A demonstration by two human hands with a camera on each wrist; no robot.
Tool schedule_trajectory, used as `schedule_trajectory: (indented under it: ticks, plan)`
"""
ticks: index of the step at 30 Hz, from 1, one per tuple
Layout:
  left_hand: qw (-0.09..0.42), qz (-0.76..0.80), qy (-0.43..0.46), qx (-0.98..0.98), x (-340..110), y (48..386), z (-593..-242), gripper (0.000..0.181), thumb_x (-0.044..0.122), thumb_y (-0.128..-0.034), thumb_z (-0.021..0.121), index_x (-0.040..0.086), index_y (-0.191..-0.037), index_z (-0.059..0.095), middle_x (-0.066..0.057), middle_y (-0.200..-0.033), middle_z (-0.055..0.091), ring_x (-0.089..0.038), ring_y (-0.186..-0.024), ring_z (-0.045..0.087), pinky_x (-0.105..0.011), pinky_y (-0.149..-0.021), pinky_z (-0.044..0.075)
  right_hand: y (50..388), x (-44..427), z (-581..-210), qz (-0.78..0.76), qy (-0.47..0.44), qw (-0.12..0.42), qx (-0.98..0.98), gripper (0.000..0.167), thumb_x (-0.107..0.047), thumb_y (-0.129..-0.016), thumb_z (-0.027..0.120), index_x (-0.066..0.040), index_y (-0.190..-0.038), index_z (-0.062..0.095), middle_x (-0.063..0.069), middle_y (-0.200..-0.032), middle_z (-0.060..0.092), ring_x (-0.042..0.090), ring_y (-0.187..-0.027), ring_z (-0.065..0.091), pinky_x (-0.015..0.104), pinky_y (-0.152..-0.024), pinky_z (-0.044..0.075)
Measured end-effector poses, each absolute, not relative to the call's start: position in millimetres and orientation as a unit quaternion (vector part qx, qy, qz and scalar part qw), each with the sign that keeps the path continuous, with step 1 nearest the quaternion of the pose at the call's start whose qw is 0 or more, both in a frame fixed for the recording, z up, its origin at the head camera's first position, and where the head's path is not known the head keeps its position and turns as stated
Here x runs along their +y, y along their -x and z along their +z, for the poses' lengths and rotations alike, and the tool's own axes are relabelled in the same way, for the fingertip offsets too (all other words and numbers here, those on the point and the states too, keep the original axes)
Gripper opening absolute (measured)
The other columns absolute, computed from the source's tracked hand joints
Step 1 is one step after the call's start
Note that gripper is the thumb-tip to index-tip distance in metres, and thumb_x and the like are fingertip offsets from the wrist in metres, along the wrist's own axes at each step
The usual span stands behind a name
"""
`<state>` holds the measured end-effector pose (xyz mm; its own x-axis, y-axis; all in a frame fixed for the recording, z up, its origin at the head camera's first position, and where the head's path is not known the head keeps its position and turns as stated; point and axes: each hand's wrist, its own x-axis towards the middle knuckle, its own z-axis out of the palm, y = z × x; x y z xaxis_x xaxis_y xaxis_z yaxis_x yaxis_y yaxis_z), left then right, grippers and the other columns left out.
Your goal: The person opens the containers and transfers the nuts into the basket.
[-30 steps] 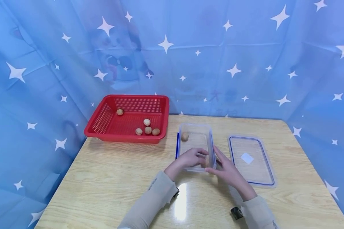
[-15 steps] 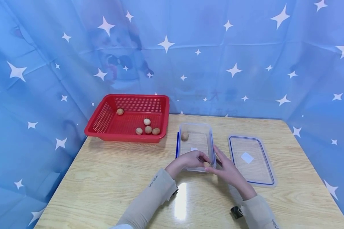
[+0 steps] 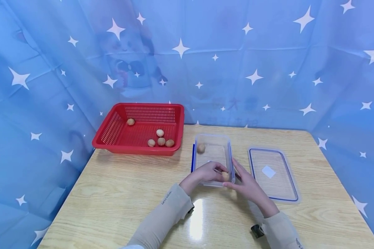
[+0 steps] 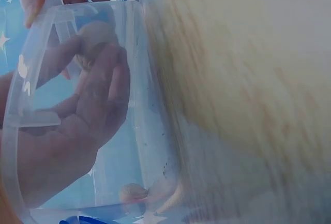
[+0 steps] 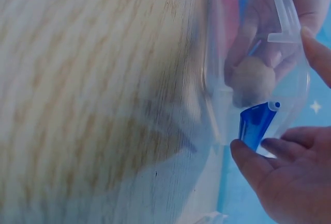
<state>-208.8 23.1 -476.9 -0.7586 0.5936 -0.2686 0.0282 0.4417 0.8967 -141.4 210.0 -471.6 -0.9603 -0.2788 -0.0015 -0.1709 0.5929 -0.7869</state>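
My left hand [image 3: 207, 173] reaches inside a clear plastic food container [image 3: 214, 138]. Its thumb and fingers pinch a walnut [image 3: 225, 176] near the front right corner, which shows through the wall as a walnut [image 4: 98, 39] in the left wrist view. A second walnut [image 3: 201, 148] lies at the far left of the container. My right hand [image 3: 247, 185] rests against the container's outer right side and front corner with fingers extended. In the right wrist view its fingertips touch beside the blue latch [image 5: 257, 123].
A red plastic basket [image 3: 137, 149] with several walnuts [image 3: 161, 141] stands at the back left. To the right, the container's lid [image 3: 271, 186] with a blue seal lies flat on the wooden table [image 3: 112, 193]. A blue starry curtain [image 3: 205, 69] hangs behind.
My left hand has shifted slightly within the container, and the walnut in its fingers moved a little at the front right corner. My right hand stays in place.
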Motion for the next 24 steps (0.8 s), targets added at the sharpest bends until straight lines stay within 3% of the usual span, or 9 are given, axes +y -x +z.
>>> schedule_trajectory:
  ticks: [8, 24]
  plan:
    - [0.26, 0.531, -0.167, 0.789, 24.3, 209.7, -477.7, 0.03, 0.005, -0.087, 0.068, 0.005, -0.117, 0.069, -0.008, -0.112, 0.068, -0.009, -0.093, 0.057, -0.021, -0.083, 0.049, 141.2, 209.5, -472.9, -0.44, 0.125, 0.067, 0.887, 0.1, -0.031, -0.088, 0.076, -0.001, -0.159, 0.011, 0.029, -0.163, 0.014, 0.052, -0.146, 0.023, 0.058, -0.111, 0.036]
    - [0.238, 0.581, -0.143, 0.765, 22.3, 208.6, -478.7, 0.028, 0.012, -0.0888, 0.071, 0.01, -0.116, 0.068, -0.005, -0.118, 0.068, -0.015, -0.104, 0.066, -0.026, -0.088, 0.056, 141.9, 210.2, -473.5, -0.444, 0.135, 0.06, 0.884, 0.101, -0.031, -0.088, 0.076, 0.001, -0.158, 0.011, 0.03, -0.163, 0.014, 0.053, -0.145, 0.025, 0.058, -0.11, 0.038]
